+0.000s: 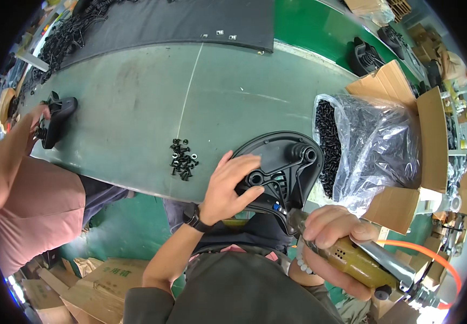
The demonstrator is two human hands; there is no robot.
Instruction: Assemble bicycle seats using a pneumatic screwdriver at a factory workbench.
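A black curved plastic shell (284,143) with round posts and metal rods lies at the table's front edge. Over its left side is my left hand (232,186), fingers stretched and thumb apart; whether it presses on the shell I cannot tell. My right hand (336,232) is wrapped around a yellowish air screwdriver (365,264) with a metal lever. The tool's nose points at the shell's lower edge, near a small blue piece (277,206). An orange hose (449,264) runs from its back end. Left of the shell lies a pile of black screws (183,162) with a few silvery nuts.
At right stands an open cardboard box (433,140), lined with clear plastic (376,146) and holding many black screws (328,146). On the left, a co-worker in pink (39,210) handles another black part (60,119). A black mat (174,21) covers the table's far side.
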